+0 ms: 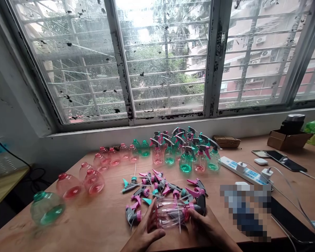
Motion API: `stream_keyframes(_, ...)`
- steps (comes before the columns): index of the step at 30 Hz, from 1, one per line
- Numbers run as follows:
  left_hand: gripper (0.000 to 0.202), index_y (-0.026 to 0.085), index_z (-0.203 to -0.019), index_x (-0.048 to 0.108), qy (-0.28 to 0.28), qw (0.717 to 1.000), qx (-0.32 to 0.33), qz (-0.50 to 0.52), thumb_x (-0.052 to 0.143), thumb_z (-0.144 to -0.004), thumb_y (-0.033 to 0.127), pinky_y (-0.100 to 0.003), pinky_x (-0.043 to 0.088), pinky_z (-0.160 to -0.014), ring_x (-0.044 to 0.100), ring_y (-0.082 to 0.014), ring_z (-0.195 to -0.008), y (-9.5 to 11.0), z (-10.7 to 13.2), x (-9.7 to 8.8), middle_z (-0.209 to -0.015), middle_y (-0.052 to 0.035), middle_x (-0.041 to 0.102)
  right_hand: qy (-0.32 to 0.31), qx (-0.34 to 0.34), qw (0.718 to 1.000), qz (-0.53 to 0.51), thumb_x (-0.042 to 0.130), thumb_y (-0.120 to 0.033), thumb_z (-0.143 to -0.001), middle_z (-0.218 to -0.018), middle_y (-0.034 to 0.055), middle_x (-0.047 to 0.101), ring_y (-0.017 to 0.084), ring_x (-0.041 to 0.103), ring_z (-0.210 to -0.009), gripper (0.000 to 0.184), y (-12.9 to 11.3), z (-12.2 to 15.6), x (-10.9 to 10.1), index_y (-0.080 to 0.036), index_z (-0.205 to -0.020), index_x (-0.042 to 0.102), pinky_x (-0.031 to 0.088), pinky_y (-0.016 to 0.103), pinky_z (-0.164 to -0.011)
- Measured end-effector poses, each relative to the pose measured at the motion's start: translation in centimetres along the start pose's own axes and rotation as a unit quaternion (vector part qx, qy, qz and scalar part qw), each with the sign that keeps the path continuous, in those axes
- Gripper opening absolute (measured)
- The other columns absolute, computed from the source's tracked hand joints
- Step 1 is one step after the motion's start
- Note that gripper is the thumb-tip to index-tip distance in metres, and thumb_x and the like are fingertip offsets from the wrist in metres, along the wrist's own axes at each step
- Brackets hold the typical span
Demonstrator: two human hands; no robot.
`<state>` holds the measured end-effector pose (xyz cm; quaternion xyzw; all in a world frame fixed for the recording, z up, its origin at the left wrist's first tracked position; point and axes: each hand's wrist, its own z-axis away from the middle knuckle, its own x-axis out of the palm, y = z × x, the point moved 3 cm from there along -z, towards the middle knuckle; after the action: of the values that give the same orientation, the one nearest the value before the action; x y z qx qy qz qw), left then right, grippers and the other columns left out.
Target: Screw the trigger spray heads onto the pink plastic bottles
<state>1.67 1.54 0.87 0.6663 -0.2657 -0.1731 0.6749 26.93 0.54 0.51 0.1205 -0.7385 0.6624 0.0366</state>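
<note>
A clear pink spray bottle lies sideways between my hands near the table's front edge. My left hand is closed round its base end, with the thumb along the near side. At the neck, my right hand grips around the pink collar and the dark trigger spray head; some of its fingers are hidden. Just beyond the bottle is a pile of loose trigger spray heads in grey, pink and teal, with thin white tubes.
Open-necked pink bottles and a green bottle stand at left. Several bottles with spray heads are grouped by the window. A power strip, cables, phones and a cardboard box occupy the right side.
</note>
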Motion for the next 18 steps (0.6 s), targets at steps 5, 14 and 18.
stream_keyframes(5,0.116,0.041,-0.16,0.004,0.001,0.999,0.013,-0.034,0.085,-0.076,0.046,-0.05,0.033,-0.119,0.048,-0.0341,-0.142,0.7,0.2,0.3,-0.16,-0.0083,0.044,0.009,0.001,1.0,-0.014,0.077,-0.062,-0.08,-0.052,-0.0048,0.062,0.011,0.051,-0.042,0.047,0.0,-0.1,0.0,-0.02,-0.087,0.058,0.036,0.023,-0.046)
stream_keyframes(14,0.124,0.039,-0.161,0.002,0.017,1.0,0.004,-0.02,0.086,-0.07,0.055,-0.053,0.033,-0.118,0.039,-0.0393,-0.147,-0.5,-0.1,-0.5,-0.17,-0.0106,0.025,0.01,0.004,1.0,-0.006,0.077,-0.064,-0.078,-0.053,-0.0045,0.062,0.011,0.052,-0.043,0.049,-0.5,-0.1,0.3,-0.02,-0.085,0.058,0.037,0.023,-0.045)
stream_keyframes(18,0.115,0.038,-0.161,0.012,0.001,1.0,-0.005,-0.022,0.085,-0.073,0.054,-0.054,0.03,-0.12,0.046,-0.0388,-0.143,-0.1,-0.2,-0.2,-0.161,-0.0097,0.043,0.005,0.005,1.0,-0.021,0.078,-0.063,-0.078,-0.054,-0.004,0.063,0.011,0.053,-0.042,0.048,0.0,-0.3,0.2,-0.02,-0.086,0.058,0.038,0.022,-0.045)
